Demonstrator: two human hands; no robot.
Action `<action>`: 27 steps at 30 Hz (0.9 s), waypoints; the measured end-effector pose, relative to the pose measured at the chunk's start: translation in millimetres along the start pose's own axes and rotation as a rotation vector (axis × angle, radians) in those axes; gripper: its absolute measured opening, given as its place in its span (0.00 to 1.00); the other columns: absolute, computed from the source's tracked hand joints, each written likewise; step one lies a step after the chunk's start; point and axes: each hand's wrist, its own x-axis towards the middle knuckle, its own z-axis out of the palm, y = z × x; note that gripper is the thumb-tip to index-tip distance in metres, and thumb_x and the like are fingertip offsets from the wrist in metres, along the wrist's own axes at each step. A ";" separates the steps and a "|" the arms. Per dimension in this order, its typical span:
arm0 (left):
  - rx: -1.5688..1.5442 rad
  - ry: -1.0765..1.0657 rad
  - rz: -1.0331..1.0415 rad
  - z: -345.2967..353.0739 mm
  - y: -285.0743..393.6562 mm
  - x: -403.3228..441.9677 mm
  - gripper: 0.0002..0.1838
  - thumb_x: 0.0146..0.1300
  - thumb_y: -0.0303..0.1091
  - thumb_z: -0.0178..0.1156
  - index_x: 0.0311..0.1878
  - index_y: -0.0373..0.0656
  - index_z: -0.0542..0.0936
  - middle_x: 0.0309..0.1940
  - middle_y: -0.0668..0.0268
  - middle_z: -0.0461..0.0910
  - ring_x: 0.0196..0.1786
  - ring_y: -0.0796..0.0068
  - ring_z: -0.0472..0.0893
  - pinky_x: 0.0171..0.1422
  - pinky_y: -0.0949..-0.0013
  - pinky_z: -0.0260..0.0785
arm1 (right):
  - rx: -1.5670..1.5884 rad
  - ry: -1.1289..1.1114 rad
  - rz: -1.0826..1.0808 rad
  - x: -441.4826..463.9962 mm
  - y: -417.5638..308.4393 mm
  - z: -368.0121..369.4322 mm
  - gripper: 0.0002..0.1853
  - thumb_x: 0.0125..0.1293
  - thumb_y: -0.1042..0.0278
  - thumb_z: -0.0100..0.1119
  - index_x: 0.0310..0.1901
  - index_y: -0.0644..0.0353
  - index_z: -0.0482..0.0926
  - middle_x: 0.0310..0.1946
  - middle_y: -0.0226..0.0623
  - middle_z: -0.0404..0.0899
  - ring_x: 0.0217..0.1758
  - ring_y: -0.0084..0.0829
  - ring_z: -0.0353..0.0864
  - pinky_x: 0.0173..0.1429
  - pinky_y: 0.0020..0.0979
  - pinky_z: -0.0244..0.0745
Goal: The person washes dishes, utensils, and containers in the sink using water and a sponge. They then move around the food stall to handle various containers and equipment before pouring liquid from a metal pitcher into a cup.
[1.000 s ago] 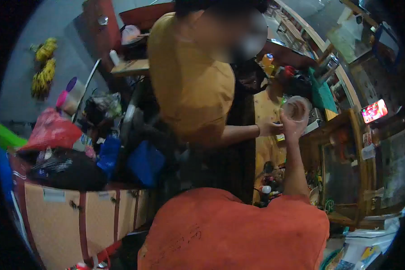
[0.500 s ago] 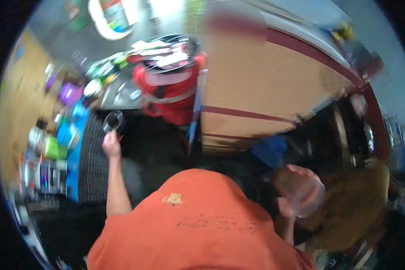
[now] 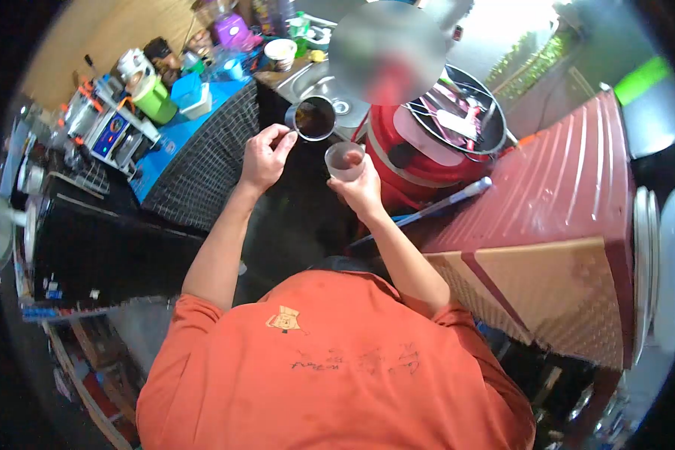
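My left hand (image 3: pixel 265 159) is closed on the handle of a metal cup (image 3: pixel 314 118), which has dark contents, possibly liquid. Just right of it and a little lower, my right hand (image 3: pixel 361 192) wraps round a clear plastic cup (image 3: pixel 345 160). What the clear cup contains is hard to make out; fingers show through its wall. The two cups are close together but apart, in front of the sink (image 3: pixel 341 94).
A red barrel (image 3: pixel 401 169) at the right of the sink bears a black basin (image 3: pixel 495 124) of utensils. To the left, a blue-topped counter (image 3: pixel 174 142) holds a green container (image 3: pixel 154 101) and a sealing machine. A ribbed maroon cabinet (image 3: pixel 540 195) stands at right.
The view has swung round to the sink. Both hands have come together ahead of me, the metal cup now beside the clear cup. The person in yellow is no longer in view.
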 end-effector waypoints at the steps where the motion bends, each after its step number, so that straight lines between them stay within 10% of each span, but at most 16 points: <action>1: 0.031 0.039 0.052 0.2 0.7 1.6 0.10 0.68 0.35 0.62 0.36 0.37 0.81 0.26 0.66 0.81 0.31 0.79 0.78 0.38 0.71 0.70 | 0.033 -0.007 0.021 12.3 10.6 11.8 0.36 0.37 0.73 0.77 0.53 0.61 0.72 0.49 0.43 0.80 0.55 0.36 0.81 0.60 0.35 0.74; 8: 0.163 0.136 0.209 -7.4 -25.2 25.7 0.07 0.65 0.30 0.63 0.36 0.35 0.80 0.30 0.58 0.81 0.30 0.65 0.79 0.37 0.67 0.71 | 0.099 -0.109 0.110 73.0 27.1 68.8 0.38 0.34 0.72 0.78 0.53 0.57 0.73 0.50 0.45 0.81 0.55 0.42 0.81 0.59 0.37 0.75; 15: 0.260 0.109 0.299 -46.0 -80.3 70.6 0.05 0.64 0.29 0.62 0.36 0.38 0.79 0.32 0.57 0.80 0.37 0.49 0.80 0.62 0.46 0.67 | 0.100 -0.179 0.116 137.0 32.1 137.6 0.38 0.34 0.74 0.79 0.53 0.57 0.73 0.50 0.40 0.81 0.54 0.37 0.81 0.60 0.35 0.74; 27: 0.392 0.070 0.438 -154.4 -212.4 196.7 0.04 0.63 0.27 0.60 0.37 0.39 0.81 0.38 0.58 0.82 0.46 0.54 0.81 0.70 0.44 0.62 | 0.168 -0.176 0.001 259.8 10.5 304.9 0.42 0.34 0.75 0.80 0.58 0.57 0.73 0.51 0.38 0.82 0.55 0.35 0.81 0.61 0.33 0.75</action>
